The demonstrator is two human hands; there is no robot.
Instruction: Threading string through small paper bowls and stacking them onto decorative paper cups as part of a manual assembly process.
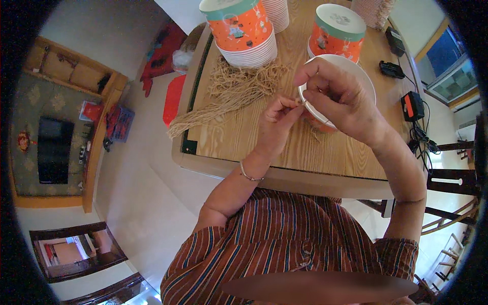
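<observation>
A white-rimmed paper bucket [368,84], orange on its outside, stands near the table's front edge. At its left rim my left hand [275,123] is closed in a pinch on a short, pale bit that looks like twine. Over the bucket's opening arches my right hand [349,108], thumb and finger pinched close to the same spot on the rim. What the right fingertips hold is too small to make out. A loose bundle of tan twine [229,101] lies left of the hands, and a few strands show under the bucket.
Behind the twine rises a stack of orange and green paper buckets [239,33], partly standing on the strands. A second stack [336,38] stands behind the bucket at my hands. Black adapters [412,106] and tangled cables [423,140] lie along the wooden table's [244,147] right edge.
</observation>
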